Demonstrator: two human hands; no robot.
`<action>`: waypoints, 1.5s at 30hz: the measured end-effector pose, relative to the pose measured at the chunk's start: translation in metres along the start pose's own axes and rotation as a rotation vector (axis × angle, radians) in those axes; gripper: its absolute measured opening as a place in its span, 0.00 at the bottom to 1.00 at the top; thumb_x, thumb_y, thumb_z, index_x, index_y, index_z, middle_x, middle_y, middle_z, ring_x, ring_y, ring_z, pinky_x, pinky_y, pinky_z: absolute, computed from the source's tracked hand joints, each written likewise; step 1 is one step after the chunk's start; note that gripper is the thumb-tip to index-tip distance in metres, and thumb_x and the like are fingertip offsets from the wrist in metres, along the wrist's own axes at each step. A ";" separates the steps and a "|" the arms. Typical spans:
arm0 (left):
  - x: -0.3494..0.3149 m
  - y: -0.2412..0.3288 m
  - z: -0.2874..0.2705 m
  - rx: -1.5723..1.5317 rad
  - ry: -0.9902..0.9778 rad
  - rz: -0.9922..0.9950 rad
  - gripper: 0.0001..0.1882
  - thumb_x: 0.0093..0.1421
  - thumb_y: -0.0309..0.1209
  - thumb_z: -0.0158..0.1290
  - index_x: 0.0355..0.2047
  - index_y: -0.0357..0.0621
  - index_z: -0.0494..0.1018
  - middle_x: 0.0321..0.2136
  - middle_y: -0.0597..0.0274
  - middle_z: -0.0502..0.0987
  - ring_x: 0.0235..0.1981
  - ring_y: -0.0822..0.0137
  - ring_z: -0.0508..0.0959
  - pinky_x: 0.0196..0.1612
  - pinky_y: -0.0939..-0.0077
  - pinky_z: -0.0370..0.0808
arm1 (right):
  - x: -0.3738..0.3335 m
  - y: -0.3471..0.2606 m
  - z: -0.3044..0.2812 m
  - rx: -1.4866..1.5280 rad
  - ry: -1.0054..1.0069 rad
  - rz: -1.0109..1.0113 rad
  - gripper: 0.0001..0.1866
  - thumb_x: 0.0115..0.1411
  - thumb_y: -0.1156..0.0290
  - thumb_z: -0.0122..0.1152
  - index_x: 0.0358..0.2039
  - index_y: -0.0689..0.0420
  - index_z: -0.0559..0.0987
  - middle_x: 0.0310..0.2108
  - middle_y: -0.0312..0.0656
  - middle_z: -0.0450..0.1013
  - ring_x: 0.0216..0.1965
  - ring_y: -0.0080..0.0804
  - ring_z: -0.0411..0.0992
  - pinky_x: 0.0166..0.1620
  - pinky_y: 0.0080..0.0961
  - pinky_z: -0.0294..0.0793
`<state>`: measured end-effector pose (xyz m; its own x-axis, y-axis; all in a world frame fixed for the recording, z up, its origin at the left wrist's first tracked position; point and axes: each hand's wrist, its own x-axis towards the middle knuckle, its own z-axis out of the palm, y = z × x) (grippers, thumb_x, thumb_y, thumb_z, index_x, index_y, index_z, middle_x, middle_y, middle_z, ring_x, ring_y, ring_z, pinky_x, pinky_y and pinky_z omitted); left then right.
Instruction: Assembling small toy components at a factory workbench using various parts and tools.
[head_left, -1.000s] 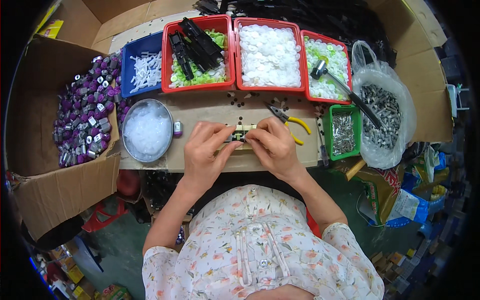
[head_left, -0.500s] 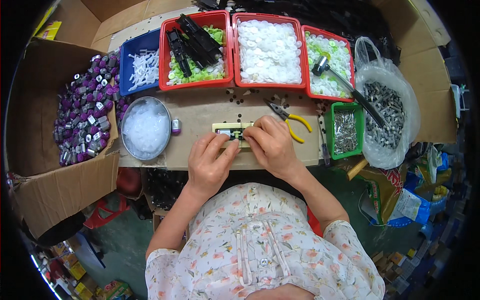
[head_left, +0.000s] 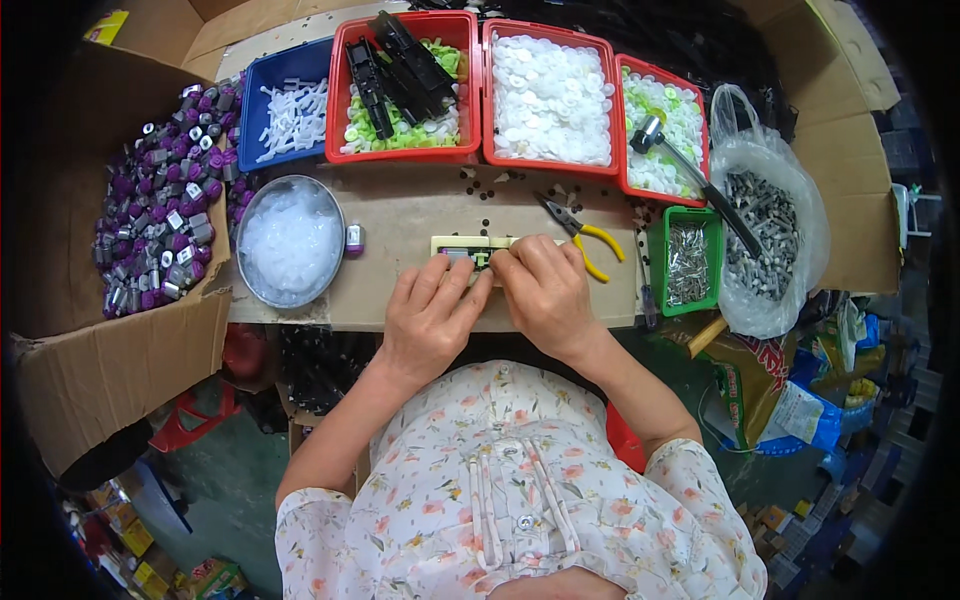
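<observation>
The cream tray (head_left: 455, 241) lies on the table (head_left: 392, 215) in front of the person, a small mechanism (head_left: 481, 258) inside it. The left hand (head_left: 432, 315) touches its near side, grip fairly narrow; the right hand (head_left: 547, 303) bunches its fingertips at the right end. Good handling here probably means left fingers bracing the tray flat while the right ones press gently and squarely. Fingers cover the tray's right end and near edge; whether either grip pinches anything, I cannot tell.
</observation>
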<state>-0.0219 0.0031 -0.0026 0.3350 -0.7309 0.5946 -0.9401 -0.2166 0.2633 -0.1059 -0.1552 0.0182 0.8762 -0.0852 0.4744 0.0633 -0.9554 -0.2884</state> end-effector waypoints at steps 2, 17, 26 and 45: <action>-0.002 -0.001 -0.001 0.071 -0.037 0.041 0.16 0.52 0.29 0.55 0.42 0.42 0.79 0.42 0.58 0.77 0.45 0.58 0.75 0.43 0.65 0.69 | 0.001 0.003 -0.001 0.057 -0.007 0.006 0.07 0.50 0.76 0.66 0.31 0.55 0.78 0.27 0.35 0.68 0.30 0.32 0.70 0.35 0.30 0.61; -0.002 0.005 -0.004 0.319 -0.108 0.122 0.17 0.52 0.32 0.54 0.43 0.43 0.79 0.44 0.61 0.75 0.50 0.59 0.73 0.47 0.59 0.64 | 0.002 0.014 -0.006 0.093 -0.126 -0.077 0.08 0.50 0.73 0.65 0.32 0.55 0.78 0.30 0.36 0.68 0.34 0.33 0.71 0.38 0.31 0.63; -0.004 0.006 0.000 0.281 -0.133 0.137 0.14 0.53 0.30 0.59 0.41 0.44 0.80 0.45 0.64 0.75 0.51 0.58 0.71 0.51 0.59 0.62 | 0.004 0.022 -0.012 0.129 -0.230 -0.116 0.08 0.52 0.72 0.63 0.35 0.56 0.78 0.31 0.38 0.67 0.37 0.35 0.71 0.41 0.33 0.64; 0.102 0.015 0.010 -0.317 -0.086 0.068 0.12 0.49 0.23 0.63 0.36 0.41 0.79 0.35 0.57 0.77 0.44 0.51 0.74 0.45 0.57 0.72 | -0.079 0.124 -0.117 -0.292 -0.019 0.536 0.05 0.53 0.78 0.65 0.32 0.63 0.80 0.29 0.48 0.70 0.32 0.49 0.72 0.35 0.42 0.70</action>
<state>-0.0028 -0.0814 0.0541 0.2529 -0.7915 0.5563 -0.8891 0.0366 0.4562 -0.2231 -0.3001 0.0424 0.7584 -0.5729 0.3109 -0.5198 -0.8194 -0.2418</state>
